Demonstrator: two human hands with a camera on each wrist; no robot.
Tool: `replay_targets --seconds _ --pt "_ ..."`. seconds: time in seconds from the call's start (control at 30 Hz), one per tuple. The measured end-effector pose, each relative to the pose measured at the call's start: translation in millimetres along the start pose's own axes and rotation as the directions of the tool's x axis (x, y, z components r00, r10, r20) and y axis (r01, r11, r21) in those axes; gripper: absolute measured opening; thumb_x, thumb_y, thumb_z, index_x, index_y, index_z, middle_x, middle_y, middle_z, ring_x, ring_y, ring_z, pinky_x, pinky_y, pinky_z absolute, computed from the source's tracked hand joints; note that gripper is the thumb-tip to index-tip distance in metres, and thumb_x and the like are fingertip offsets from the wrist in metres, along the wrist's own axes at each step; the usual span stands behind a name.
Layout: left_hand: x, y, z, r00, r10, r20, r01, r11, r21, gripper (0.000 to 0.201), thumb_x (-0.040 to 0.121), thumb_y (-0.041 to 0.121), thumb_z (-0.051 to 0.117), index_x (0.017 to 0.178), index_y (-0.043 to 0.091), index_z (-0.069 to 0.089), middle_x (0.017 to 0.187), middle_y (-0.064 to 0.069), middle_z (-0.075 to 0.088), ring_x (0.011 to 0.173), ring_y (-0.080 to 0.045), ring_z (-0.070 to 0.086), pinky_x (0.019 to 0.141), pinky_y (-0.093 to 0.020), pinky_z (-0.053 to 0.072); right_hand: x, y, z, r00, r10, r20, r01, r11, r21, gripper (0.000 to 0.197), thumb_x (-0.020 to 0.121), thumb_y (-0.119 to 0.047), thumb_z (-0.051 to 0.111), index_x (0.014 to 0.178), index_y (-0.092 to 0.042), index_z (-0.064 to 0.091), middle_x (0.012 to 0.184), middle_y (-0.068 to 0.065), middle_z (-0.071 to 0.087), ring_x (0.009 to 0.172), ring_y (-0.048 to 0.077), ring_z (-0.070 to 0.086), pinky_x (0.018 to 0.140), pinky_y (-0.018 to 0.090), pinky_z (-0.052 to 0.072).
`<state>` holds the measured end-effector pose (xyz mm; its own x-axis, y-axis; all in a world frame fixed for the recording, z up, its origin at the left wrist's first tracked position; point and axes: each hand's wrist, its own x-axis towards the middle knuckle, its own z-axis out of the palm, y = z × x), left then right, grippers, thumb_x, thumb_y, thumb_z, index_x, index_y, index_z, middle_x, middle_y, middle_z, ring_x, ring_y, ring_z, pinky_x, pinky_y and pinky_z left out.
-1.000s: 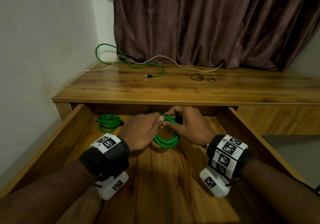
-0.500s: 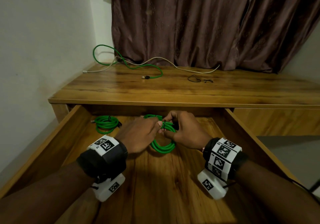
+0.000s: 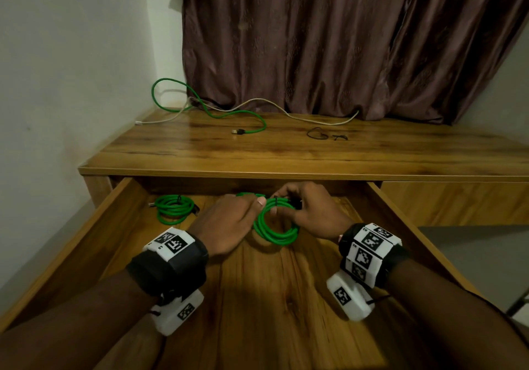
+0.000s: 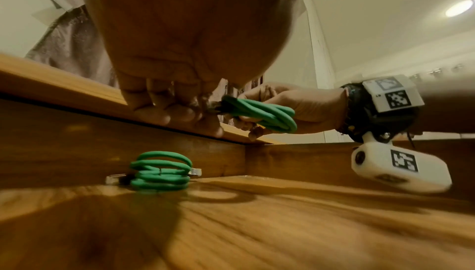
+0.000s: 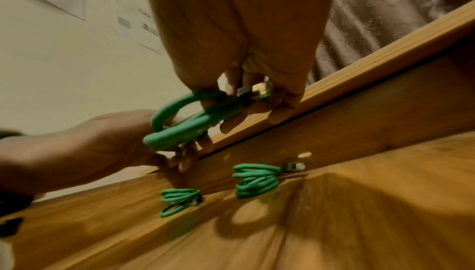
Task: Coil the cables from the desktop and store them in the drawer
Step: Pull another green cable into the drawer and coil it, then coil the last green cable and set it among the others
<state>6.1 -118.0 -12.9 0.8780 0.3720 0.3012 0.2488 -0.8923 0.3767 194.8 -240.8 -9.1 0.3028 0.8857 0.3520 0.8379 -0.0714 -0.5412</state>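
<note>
Both hands hold one coiled green cable (image 3: 276, 231) by its top, just above the floor of the open drawer (image 3: 94, 243). My left hand (image 3: 246, 206) pinches the left of the bundle, and my right hand (image 3: 289, 203) grips it near its plug (image 5: 262, 89). The wrist views show the same coil (image 4: 262, 115) between left hand (image 4: 180, 112) and right hand (image 5: 246, 95). Two more green coils (image 5: 180, 200) (image 5: 257, 180) lie at the drawer's back; the head view shows one (image 3: 174, 208) fully and the other mostly hidden behind my left hand. A loose green cable (image 3: 217, 112) and a white cable (image 3: 286, 110) lie on the desktop (image 3: 286, 155).
A small black cord (image 3: 325, 135) lies on the desk right of the green plug. A brown curtain (image 3: 329, 40) hangs behind the desk and a wall stands at the left. The drawer's wooden side walls flank both forearms.
Both hands stay on the green coil over the drawer. Their fingers have shifted a little at its top, and the coil has hardly moved.
</note>
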Motion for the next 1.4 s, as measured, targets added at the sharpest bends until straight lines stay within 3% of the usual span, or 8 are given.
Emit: replay_targets --seconds 0.13,0.27,0.4,0.53,0.8,1.03,1.17,1.4 --pt "-1.1 -5.6 -1.4 0.998 -0.039 0.047 0.024 0.959 0.284 0.046 0.106 0.056 0.023 0.122 0.028 0.057 0.108 0.004 0.057 0.102 -0.017 0.051 0.087 -0.039 0.049 3.3 36.4 -14.7 0.96 0.243 -0.136 -0.243 0.97 0.018 0.019 0.089 -0.025 0.082 0.107 -0.023 0.075 0.101 -0.007 0.076 0.095 0.008 0.071 0.081 0.024 0.058" --pt "-1.9 -6.9 5.6 0.995 -0.028 0.095 -0.008 0.934 0.356 0.043 0.105 0.057 0.033 0.129 0.031 0.058 0.118 0.004 0.053 0.109 -0.015 0.049 0.091 -0.037 0.049 1.9 81.0 -22.5 0.827 0.476 -0.297 -0.517 0.853 -0.071 0.019 0.083 -0.036 0.085 0.088 -0.041 0.067 0.1 -0.006 0.075 0.102 0.019 0.07 0.086 0.043 0.062" --pt "-3.6 -2.3 12.8 0.988 0.014 0.154 -0.07 0.93 0.36 0.043 0.106 0.056 0.034 0.128 0.029 0.06 0.121 0.003 0.054 0.118 -0.016 0.05 0.101 -0.034 0.043 3.1 104.0 -28.0 0.731 0.582 -0.355 -0.638 0.769 -0.052 0.021 0.086 -0.043 0.083 0.093 -0.026 0.073 0.096 0.001 0.074 0.087 0.018 0.07 0.063 0.028 0.053" --pt "-5.2 1.6 18.2 0.981 0.036 0.193 -0.1 0.937 0.335 0.042 0.106 0.057 0.037 0.127 0.03 0.061 0.118 0.004 0.053 0.117 -0.014 0.047 0.091 -0.03 0.042 8.3 117.6 -29.1 0.678 0.669 -0.305 -0.701 0.714 0.01 0.023 0.088 -0.036 0.082 0.094 -0.017 0.073 0.097 0.005 0.073 0.092 0.022 0.07 0.07 0.033 0.057" --pt "-4.6 -2.8 20.8 0.972 0.044 0.229 -0.12 0.937 0.328 0.042 0.105 0.059 0.037 0.121 0.03 0.064 0.111 0.008 0.053 0.11 -0.01 0.047 0.081 -0.026 0.034 3.2 114.8 -35.2 0.738 0.618 -0.27 -0.64 0.768 0.01 0.047 0.097 -0.034 0.072 0.135 -0.008 0.062 0.129 0.012 0.067 0.122 0.03 0.063 0.099 0.038 0.052" --pt "-4.4 -3.5 19.8 0.972 0.064 0.225 -0.137 0.936 0.323 0.042 0.106 0.058 0.037 0.12 0.029 0.064 0.11 0.006 0.053 0.109 -0.012 0.049 0.083 -0.027 0.034 5.2 75.9 -33.6 0.795 0.593 -0.127 -0.576 0.674 -0.462 0.063 0.089 -0.044 0.077 0.141 -0.016 0.054 0.145 0.017 0.042 0.138 0.04 0.037 0.108 0.051 0.048" --pt "-4.1 -2.4 17.8 0.972 0.055 0.226 -0.127 0.94 0.318 0.042 0.106 0.058 0.037 0.118 0.029 0.065 0.111 0.005 0.054 0.109 -0.013 0.05 0.084 -0.029 0.038 5.5 68.1 -24.5 0.765 0.642 -0.04 -0.588 0.672 -0.451 0.06 0.087 -0.032 0.082 0.139 -0.013 0.058 0.141 0.015 0.051 0.125 0.034 0.058 0.103 0.047 0.055" --pt "-5.4 -2.2 16.6 0.964 0.048 0.261 -0.133 0.939 0.316 0.04 0.107 0.053 0.037 0.113 0.026 0.065 0.104 0.004 0.053 0.103 -0.012 0.05 0.084 -0.031 0.045 6.9 78.2 -22.3 0.767 0.64 -0.045 -0.58 0.662 -0.475 0.059 0.092 -0.028 0.078 0.142 -0.007 0.056 0.142 0.017 0.054 0.127 0.031 0.06 0.102 0.037 0.055"
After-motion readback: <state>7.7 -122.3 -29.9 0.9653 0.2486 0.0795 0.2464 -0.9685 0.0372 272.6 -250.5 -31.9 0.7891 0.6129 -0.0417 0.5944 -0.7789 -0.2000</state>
